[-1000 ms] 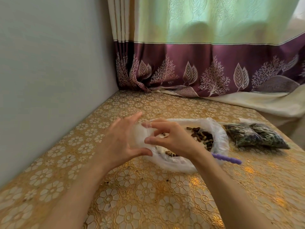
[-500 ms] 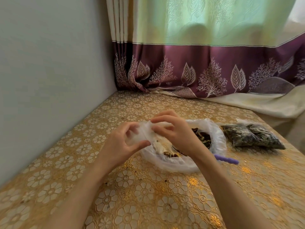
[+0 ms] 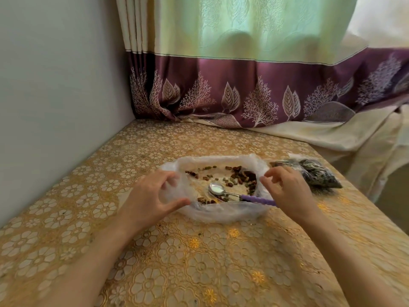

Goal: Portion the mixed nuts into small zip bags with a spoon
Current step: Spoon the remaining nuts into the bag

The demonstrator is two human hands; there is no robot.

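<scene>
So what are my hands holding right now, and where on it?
The left hand grips a small clear zip bag, pinched between thumb and fingers at its near edge. The right hand holds nothing; it hovers above the spoon's purple handle.

Open bag (image 3: 212, 214): mid-surface (image 3: 199, 273)
Nuts (image 3: 242, 177), spoon (image 3: 223, 191): inside the open bag
Filled bag (image 3: 314, 173): right of the open bag
Curtain (image 3: 243, 89): behind

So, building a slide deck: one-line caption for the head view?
Left hand holds a small clear bag while the right hand reaches toward the spoon among mixed nuts.

Spoon (image 3: 223, 191) among nuts (image 3: 241, 177) in bag (image 3: 221, 212)
</scene>
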